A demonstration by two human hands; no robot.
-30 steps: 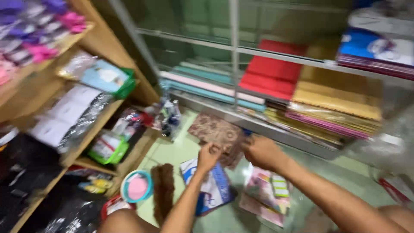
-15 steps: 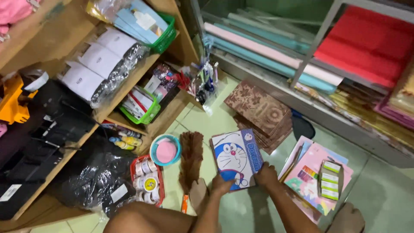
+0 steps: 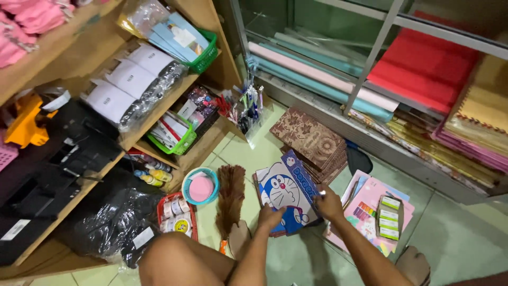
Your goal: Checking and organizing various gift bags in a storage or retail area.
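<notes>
Low in the middle of the frame, a stack of blue cartoon-cat books (image 3: 286, 193) rests on the green tiled floor (image 3: 465, 243), tipped up on its lower edge. My left hand (image 3: 271, 217) lies on its lower left corner, fingers curled over the cover. My right hand (image 3: 329, 204) grips its right edge, fingers pinching the stack. Just above and touching it lies a pile of brown patterned sheets (image 3: 309, 139). To the right sits a pink packet (image 3: 370, 214) with a small box of labelled items (image 3: 390, 218). To the left lie a brown feather duster (image 3: 231, 198) and a teal bowl (image 3: 200, 185).
</notes>
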